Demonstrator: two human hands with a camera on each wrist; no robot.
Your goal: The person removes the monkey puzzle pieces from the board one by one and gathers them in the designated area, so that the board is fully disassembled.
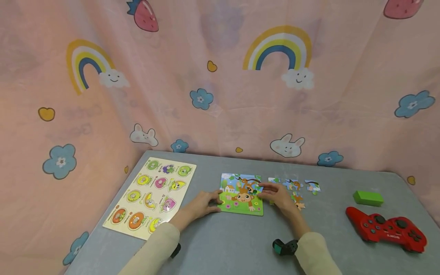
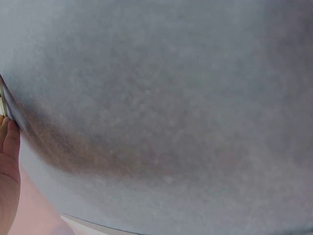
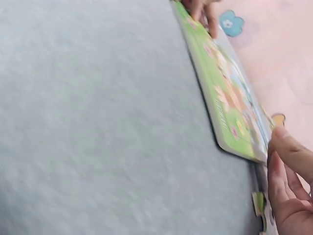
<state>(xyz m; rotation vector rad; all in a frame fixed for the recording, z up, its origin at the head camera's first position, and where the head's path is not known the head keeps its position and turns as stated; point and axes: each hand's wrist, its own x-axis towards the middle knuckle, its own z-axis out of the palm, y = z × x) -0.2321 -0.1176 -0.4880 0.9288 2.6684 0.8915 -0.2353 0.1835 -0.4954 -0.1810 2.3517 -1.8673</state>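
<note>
A jigsaw puzzle board [image 1: 242, 194] with a monkey, a small house and flowers on a green meadow lies in the middle of the grey table. My left hand [image 1: 204, 203] holds its left edge, thumb toward the front corner. At the right edge, my right hand [image 1: 279, 196] pinches the board between thumb and fingers, as the right wrist view shows with the board's corner at the fingertips [image 3: 279, 133]. Loose jigsaw pieces [image 1: 312, 186] lie just right of the board, some partly hidden behind the right hand. Only the left fingers [image 2: 12, 139] show in the left wrist view.
A cream fruit-picture board [image 1: 158, 194] lies on the left side of the table. To the right are a green block [image 1: 368, 198] and a red game controller [image 1: 386, 230]. A pink patterned curtain [image 1: 233, 114] hangs behind the table.
</note>
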